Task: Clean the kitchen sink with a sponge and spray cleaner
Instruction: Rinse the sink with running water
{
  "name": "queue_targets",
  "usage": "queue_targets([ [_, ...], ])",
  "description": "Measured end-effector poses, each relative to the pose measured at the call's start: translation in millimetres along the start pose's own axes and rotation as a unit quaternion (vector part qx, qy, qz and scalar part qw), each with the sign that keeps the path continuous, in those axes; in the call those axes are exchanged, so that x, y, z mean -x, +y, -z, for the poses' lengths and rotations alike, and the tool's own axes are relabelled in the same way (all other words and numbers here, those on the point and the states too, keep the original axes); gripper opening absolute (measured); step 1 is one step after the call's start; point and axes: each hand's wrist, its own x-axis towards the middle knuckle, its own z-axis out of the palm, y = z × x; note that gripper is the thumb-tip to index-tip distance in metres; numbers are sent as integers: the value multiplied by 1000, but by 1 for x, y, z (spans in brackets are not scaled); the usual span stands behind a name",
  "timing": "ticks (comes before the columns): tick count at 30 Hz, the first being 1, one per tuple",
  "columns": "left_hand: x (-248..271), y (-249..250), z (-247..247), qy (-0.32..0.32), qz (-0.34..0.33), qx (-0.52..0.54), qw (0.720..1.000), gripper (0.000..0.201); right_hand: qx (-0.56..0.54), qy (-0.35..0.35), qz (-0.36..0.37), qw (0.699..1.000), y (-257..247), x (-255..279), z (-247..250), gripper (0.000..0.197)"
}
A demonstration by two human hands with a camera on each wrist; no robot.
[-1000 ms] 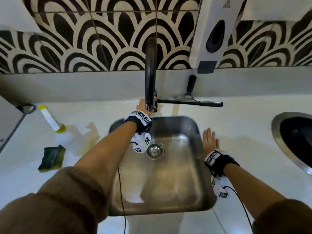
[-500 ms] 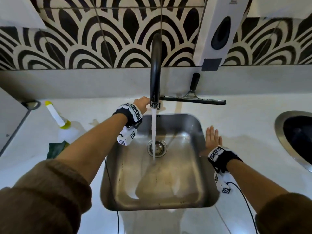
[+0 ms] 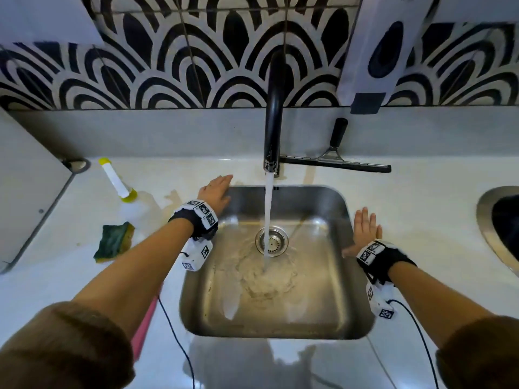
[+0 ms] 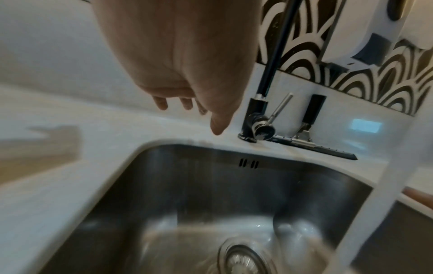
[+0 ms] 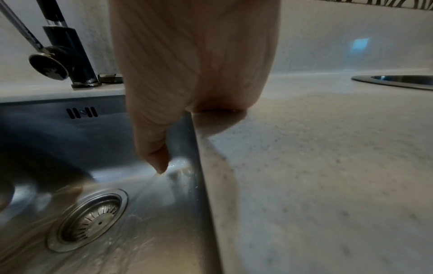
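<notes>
The sponge (image 3: 114, 242) lies flat on the table (image 3: 421, 220) at about 9 o'clock from the sink (image 3: 344, 318), green scouring face up with a yellow edge showing, its long axis running from 7 o'clock to 1 o'clock. Just beyond it, the spray cleaner (image 3: 132, 204) stands with its white and yellow top leaning toward 11 o'clock. It is near the sponge; I cannot tell whether they touch.

The sink is a steel basin with its drain strainer (image 3: 271, 241) toward 12 o'clock. A stream of water (image 3: 268, 209) falls from the black faucet (image 3: 273, 113) and lands just at the strainer's 6 o'clock edge, spreading in a rippled pool over the floor of the basin. A squeegee (image 3: 335, 161) lies behind the sink, blade running 9 to 3 o'clock, handle pointing toward 12.

The left hand (image 3: 216, 192) hangs over the sink's 10 o'clock corner, fingers (image 4: 161, 102) relaxed and extended, holding nothing. The right hand (image 3: 365, 230) rests flat on the table at the sink's 3 o'clock rim, fingers straight and spread; in the right wrist view its thumb (image 5: 154, 155) dips over the rim against the inner wall. It grips nothing.
</notes>
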Motion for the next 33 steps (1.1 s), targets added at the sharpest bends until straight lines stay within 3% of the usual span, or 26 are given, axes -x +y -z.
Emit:
queue_targets([
  [5,43,-44,-34,-4,73,17,997,71,6,3,3,1000,1,-1,-1,129],
  [11,75,-56,-61,-20,141,-8,990,70,11,2,1,1000,0,-2,-2,129],
  [19,89,-65,-74,-42,129,-77,988,73,4,9,7,1000,2,-4,-4,129],
  [33,88,-60,-74,-54,146,-91,984,75,13,8,12,1000,2,0,-2,126],
])
